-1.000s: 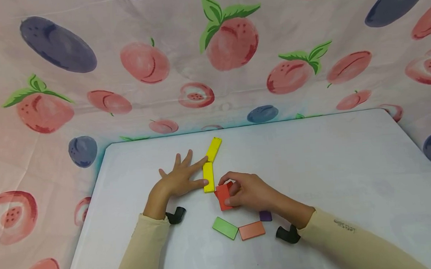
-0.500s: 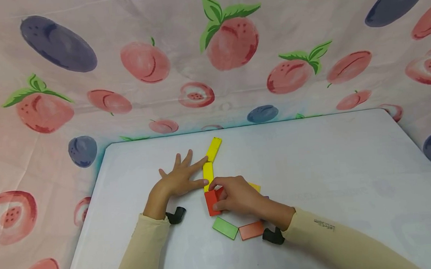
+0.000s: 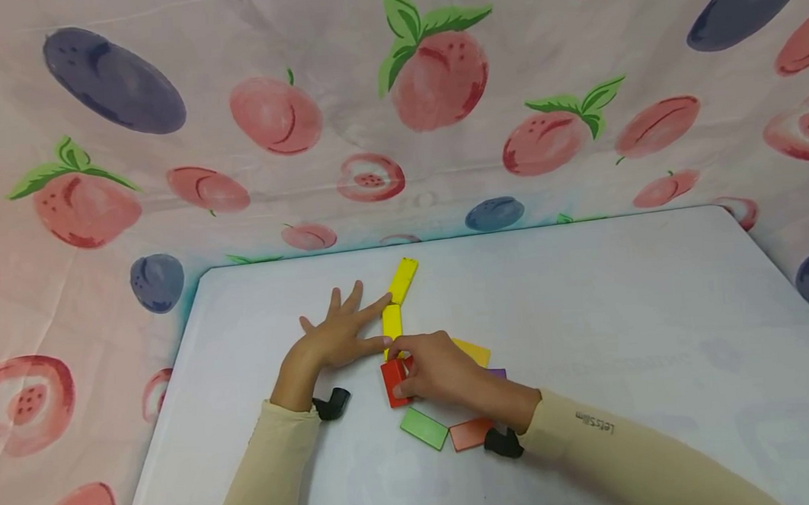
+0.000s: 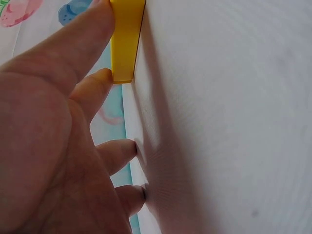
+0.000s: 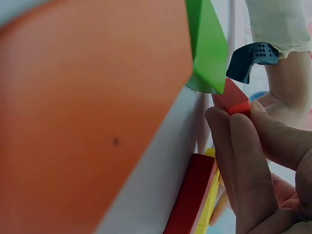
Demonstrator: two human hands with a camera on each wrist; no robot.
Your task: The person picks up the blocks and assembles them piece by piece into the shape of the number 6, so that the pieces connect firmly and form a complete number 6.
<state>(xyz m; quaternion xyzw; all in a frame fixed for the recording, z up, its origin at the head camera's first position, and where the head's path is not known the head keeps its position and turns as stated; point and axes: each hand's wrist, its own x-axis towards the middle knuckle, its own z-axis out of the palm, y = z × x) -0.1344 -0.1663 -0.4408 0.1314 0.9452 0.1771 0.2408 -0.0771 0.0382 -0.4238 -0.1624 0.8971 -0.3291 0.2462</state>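
Observation:
My right hand (image 3: pixel 445 368) pinches a red block (image 3: pixel 394 383) between thumb and fingers, just below the near end of a yellow block (image 3: pixel 392 325). That red block (image 5: pixel 238 103) also shows at the fingertips in the right wrist view. A second, darker red block (image 5: pixel 191 195) lies under the right hand, mostly hidden in the head view. My left hand (image 3: pixel 333 340) is spread on the table, thumb and index finger straight against the yellow blocks. In the left wrist view both touch the side of a yellow block (image 4: pixel 126 41). A further yellow block (image 3: pixel 403 281) continues the row at a slant.
A green block (image 3: pixel 424 428) and an orange block (image 3: pixel 469 434) lie corner to corner nearer the body. Past the right hand are an amber block (image 3: pixel 474 352) and a partly covered purple block (image 3: pixel 498 373). Fruit-patterned cloth (image 3: pixel 441 159) hangs behind the white table (image 3: pixel 619 294).
My right hand has moved left with the red block, bringing it to the yellow block's near end. The amber block has come into view behind the hand. The left hand has stayed put.

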